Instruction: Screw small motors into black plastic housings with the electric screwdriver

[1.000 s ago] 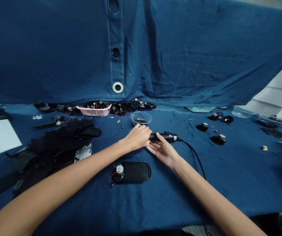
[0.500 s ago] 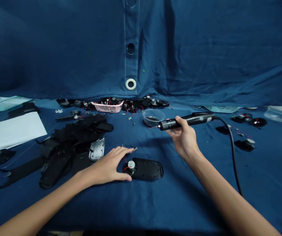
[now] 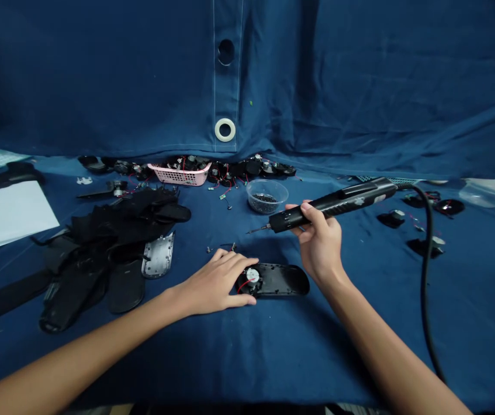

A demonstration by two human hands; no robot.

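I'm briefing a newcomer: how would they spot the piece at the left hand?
On the blue-covered table, find the left hand. That hand spans one end of a black oblong shell. Unlike the dark pieces heaped to its left, the shell lies apart, with a round silver motor and a red wire at that end.

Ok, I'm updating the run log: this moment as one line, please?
left hand: spanning motor end of case | right hand: holding driver, bit clear of case | bowl: beyond bit
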